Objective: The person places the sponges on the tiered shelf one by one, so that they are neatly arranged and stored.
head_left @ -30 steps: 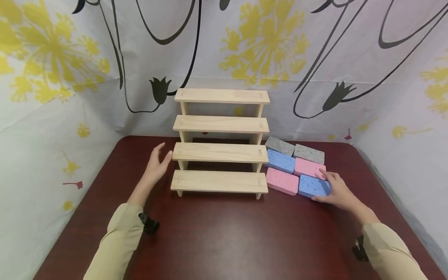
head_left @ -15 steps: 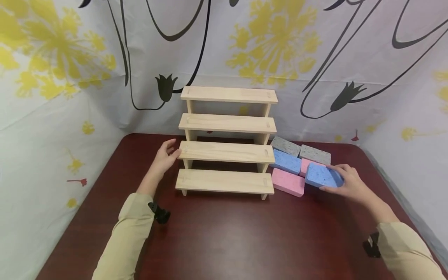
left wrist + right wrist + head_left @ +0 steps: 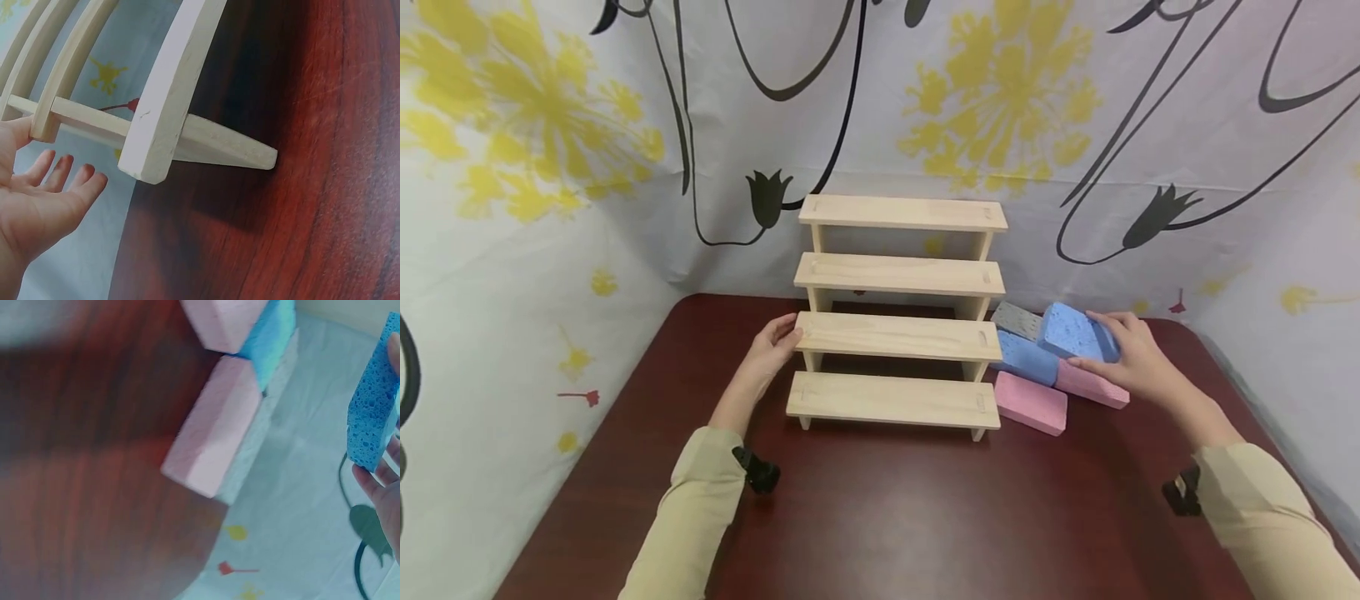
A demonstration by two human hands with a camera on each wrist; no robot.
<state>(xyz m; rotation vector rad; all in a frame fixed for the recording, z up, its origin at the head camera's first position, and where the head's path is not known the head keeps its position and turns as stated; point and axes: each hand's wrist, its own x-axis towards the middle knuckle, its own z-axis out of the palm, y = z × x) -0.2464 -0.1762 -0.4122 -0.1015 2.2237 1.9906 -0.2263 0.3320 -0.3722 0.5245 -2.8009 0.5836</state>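
A four-tier wooden step shelf [image 3: 895,335] stands at the back of the dark red table. My left hand [image 3: 767,348] is at the left end of its second tier from the bottom, the thumb at the board's end. In the left wrist view the fingers [image 3: 87,184] are spread out below that board. My right hand [image 3: 1138,358] grips a blue sponge [image 3: 1071,332] by its right side, raised above the other sponges. The right wrist view shows this held sponge [image 3: 374,400] with thumb and fingers along its edges.
Right of the shelf lie a near pink sponge [image 3: 1032,403], a second pink sponge [image 3: 1093,383], another blue sponge [image 3: 1028,358] and a grey sponge [image 3: 1017,320]. A further grey sponge [image 3: 247,453] shows in the right wrist view. Patterned cloth [image 3: 880,108] surrounds the table's back and sides.
My right hand has lifted the blue sponge from the front of the group and carried it back and up. My left hand has come up to the shelf's end.
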